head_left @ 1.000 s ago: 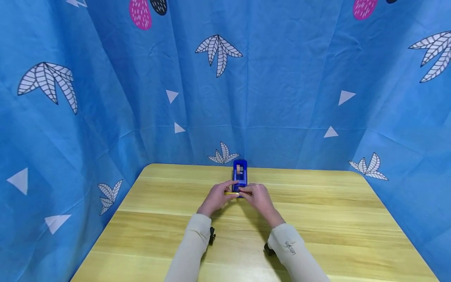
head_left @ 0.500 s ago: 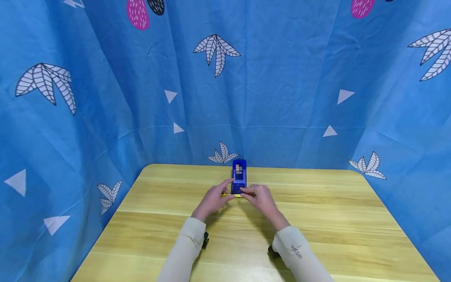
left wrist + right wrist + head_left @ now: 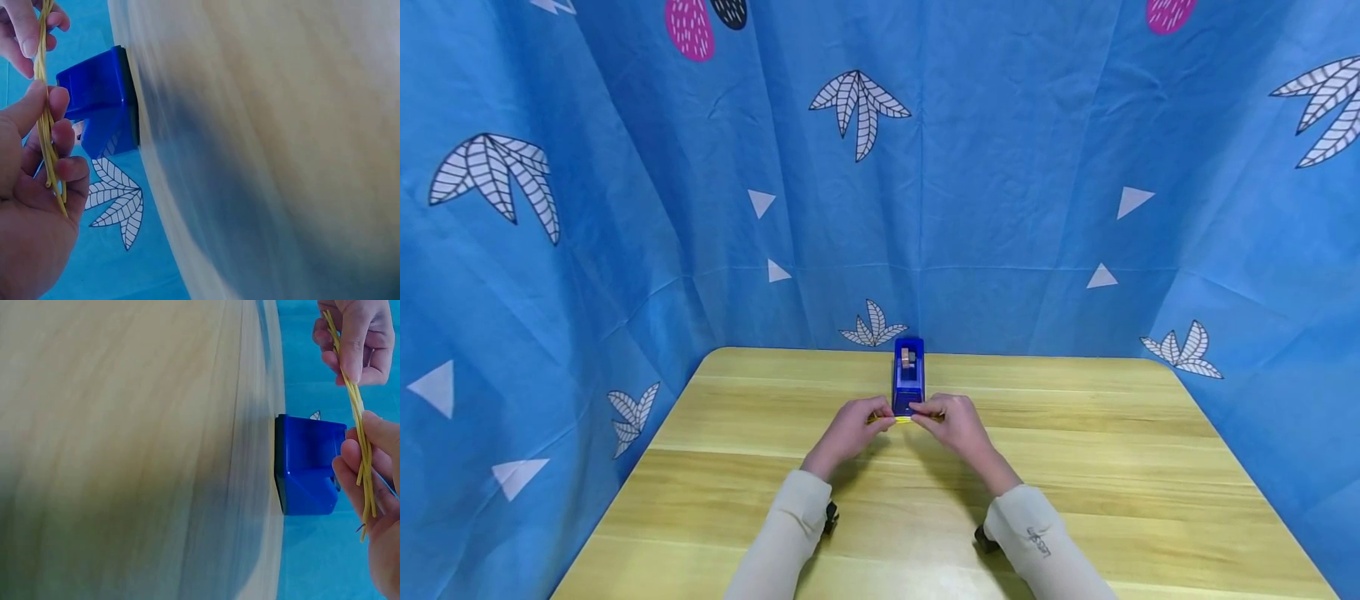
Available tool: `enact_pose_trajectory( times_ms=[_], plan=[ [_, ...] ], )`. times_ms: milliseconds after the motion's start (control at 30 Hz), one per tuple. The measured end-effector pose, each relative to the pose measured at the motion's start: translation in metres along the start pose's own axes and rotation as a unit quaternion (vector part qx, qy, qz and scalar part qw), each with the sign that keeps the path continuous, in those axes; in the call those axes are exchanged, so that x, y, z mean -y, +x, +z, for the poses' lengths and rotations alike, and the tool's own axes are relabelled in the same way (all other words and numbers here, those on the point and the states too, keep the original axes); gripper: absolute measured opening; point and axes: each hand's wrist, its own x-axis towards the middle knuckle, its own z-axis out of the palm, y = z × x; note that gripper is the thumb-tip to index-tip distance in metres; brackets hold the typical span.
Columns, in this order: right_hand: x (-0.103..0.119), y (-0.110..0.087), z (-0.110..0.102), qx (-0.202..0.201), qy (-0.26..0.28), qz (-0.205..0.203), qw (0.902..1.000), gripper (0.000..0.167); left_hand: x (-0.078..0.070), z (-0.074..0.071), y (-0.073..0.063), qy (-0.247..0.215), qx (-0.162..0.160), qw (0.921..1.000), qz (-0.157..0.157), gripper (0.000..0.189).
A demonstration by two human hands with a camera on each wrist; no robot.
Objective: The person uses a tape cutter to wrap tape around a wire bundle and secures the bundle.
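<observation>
A thin bundle of yellow strands [image 3: 903, 420], like rubber bands drawn out long, stretches sideways between both hands. My left hand [image 3: 853, 425] pinches it between thumb and curled fingers; in the left wrist view the loose ends of the strands [image 3: 50, 162] lie across that palm. My right hand [image 3: 958, 423] pinches the other part, and strand ends [image 3: 367, 506] stick out past its fingers in the right wrist view. Just beyond the bundle stands a blue tape dispenser [image 3: 909, 385], its near end close to the fingertips.
A small roll [image 3: 906, 358] sits in the dispenser's far half. The wooden table [image 3: 1075, 467] ends a little behind it, where a blue patterned curtain [image 3: 1000, 208] hangs. Curtain also flanks both sides.
My left hand has drawn its outstretched forefinger back from beside the dispenser and curled it onto the bundle. Both hands have shifted slightly toward me, and the forearms have spread a little.
</observation>
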Motion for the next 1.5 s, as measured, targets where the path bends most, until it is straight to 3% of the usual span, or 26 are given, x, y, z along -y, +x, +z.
enact_pose_trajectory(
  times_ms=[333, 700, 1100, 1500],
  plan=[
    [0.000, -0.001, 0.002, 0.002, -0.019, 0.016, 0.9997, 0.016, 0.003, 0.002, -0.002, -0.029, -0.014, 0.9995, 0.004, 0.015],
    [0.001, -0.003, 0.004, 0.012, -0.042, -0.001, 0.9991, 0.012, 0.008, 0.005, -0.003, -0.039, -0.026, 0.9986, 0.022, 0.016],
    [0.004, -0.001, 0.002, 0.051, -0.070, 0.014, 0.9961, 0.009, 0.006, 0.007, -0.004, -0.028, -0.043, 0.9983, 0.027, 0.011],
    [0.011, 0.000, -0.002, 0.100, -0.060, 0.063, 0.9912, 0.017, 0.001, 0.009, -0.006, -0.023, -0.061, 0.9972, 0.035, 0.011]
  ],
)
